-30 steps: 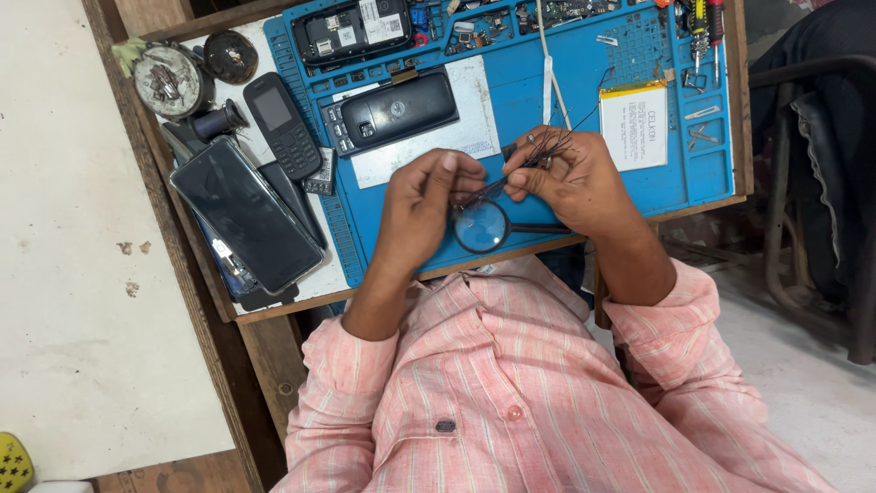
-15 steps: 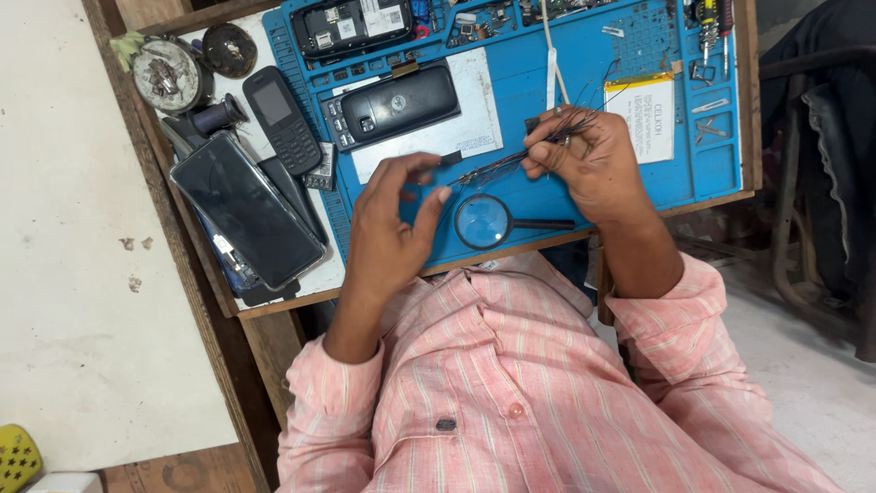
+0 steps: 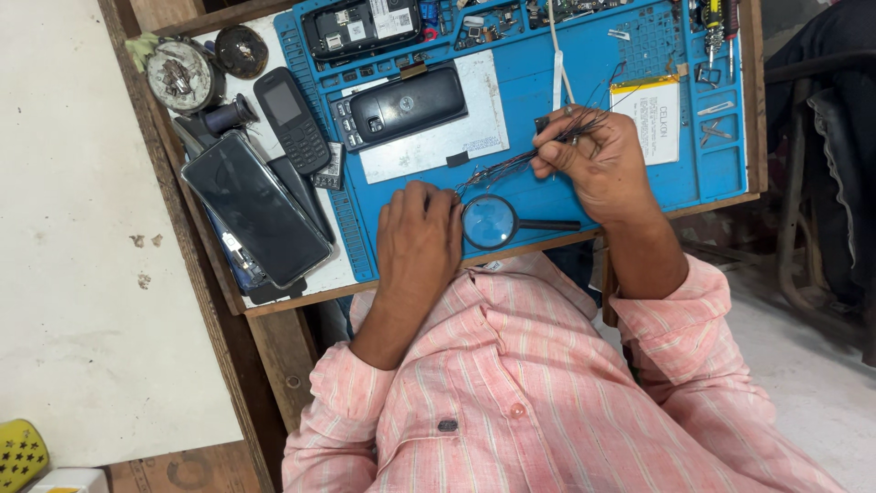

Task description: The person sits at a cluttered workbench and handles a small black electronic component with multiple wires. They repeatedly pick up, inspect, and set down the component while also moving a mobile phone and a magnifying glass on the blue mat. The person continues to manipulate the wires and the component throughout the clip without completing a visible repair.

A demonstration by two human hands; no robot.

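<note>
Right hand (image 3: 598, 160) pinches thin tweezers (image 3: 511, 164), tips angled toward left hand (image 3: 420, 242), which rests flat, empty, just beside magnifying glass (image 3: 490, 222) on blue mat (image 3: 584, 196).

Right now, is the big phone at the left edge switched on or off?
Its screen is dark, so it looks off. The big phone lies flat, glass up, showing only pale reflections, apart from both hands.
</note>
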